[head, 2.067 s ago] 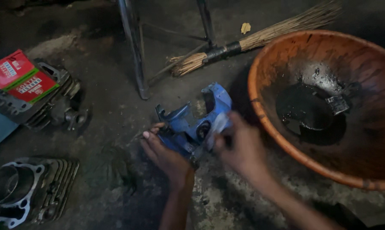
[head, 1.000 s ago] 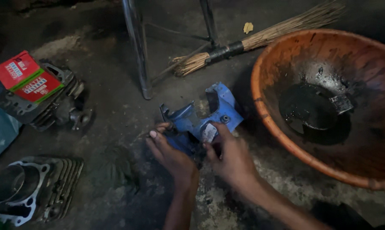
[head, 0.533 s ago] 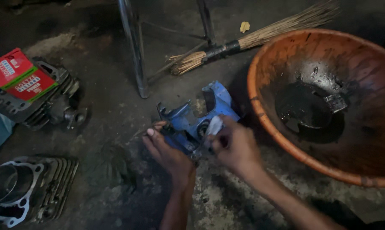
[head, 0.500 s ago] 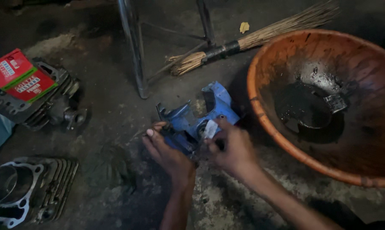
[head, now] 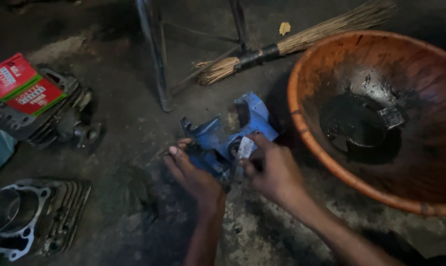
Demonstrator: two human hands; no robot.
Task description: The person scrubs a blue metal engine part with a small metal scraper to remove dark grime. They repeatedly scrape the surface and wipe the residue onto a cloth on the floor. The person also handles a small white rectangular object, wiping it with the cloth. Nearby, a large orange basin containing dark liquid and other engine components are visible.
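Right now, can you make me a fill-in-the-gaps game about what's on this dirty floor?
1. Both hands hold a metal part painted ____.
2. The big orange basin has a pool of ____ liquid at its bottom.
3. The red box lies on top of a finned ____ part.
4. Beyond the painted part, next to the metal legs, lies a straw ____.

Missing words: blue; black; engine; broom
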